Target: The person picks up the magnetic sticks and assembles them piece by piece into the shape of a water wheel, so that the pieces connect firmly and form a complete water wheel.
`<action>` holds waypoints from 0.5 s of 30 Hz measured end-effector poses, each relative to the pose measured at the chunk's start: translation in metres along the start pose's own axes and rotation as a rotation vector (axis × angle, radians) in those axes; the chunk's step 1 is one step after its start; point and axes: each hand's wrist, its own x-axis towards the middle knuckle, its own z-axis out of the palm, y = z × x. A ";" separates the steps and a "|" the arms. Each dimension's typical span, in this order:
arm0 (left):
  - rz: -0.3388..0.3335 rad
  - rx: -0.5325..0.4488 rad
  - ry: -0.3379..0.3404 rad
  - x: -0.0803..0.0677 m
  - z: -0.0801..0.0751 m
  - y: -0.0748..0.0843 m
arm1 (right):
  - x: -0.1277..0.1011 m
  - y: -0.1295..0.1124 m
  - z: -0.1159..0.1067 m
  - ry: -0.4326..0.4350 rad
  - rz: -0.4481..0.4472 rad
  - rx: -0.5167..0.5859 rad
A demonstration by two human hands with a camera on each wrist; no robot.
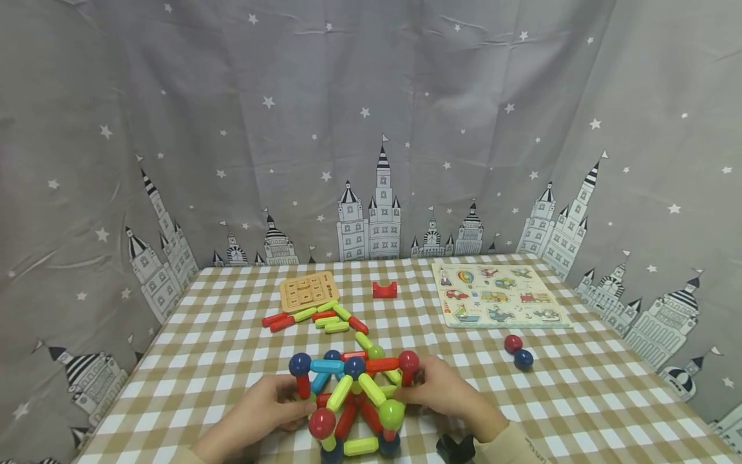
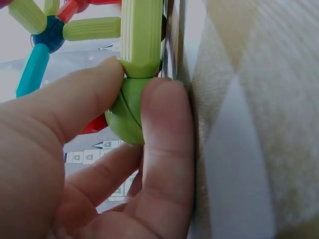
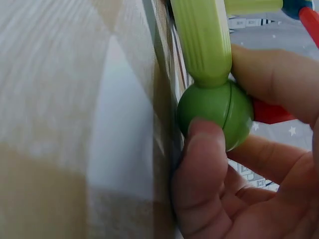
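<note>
Head view: a frame of coloured magnetic rods and balls, the rod-and-ball structure, stands on the near part of the checked table, between the left hand and the right hand. Left wrist view: the left hand pinches a green ball between thumb and fingers, low against the tablecloth; a light green rod rises from this ball. Right wrist view: the right hand grips another green ball with curled thumb and fingers, likewise close to the cloth, and a light green rod joins it from above. Farther back on the table lie loose rods, a wooden number board, a red arch block and a vehicle puzzle board; a red ball and a blue ball touch each other right of the structure
</note>
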 end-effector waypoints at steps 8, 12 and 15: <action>0.031 0.012 -0.016 -0.004 0.000 -0.001 | -0.002 -0.002 -0.001 -0.021 0.001 0.004; 0.035 0.057 -0.032 -0.007 0.000 0.002 | -0.005 -0.005 -0.008 -0.094 -0.004 -0.006; 0.042 0.058 -0.048 -0.008 0.001 0.003 | -0.010 -0.006 -0.026 -0.200 0.004 -0.013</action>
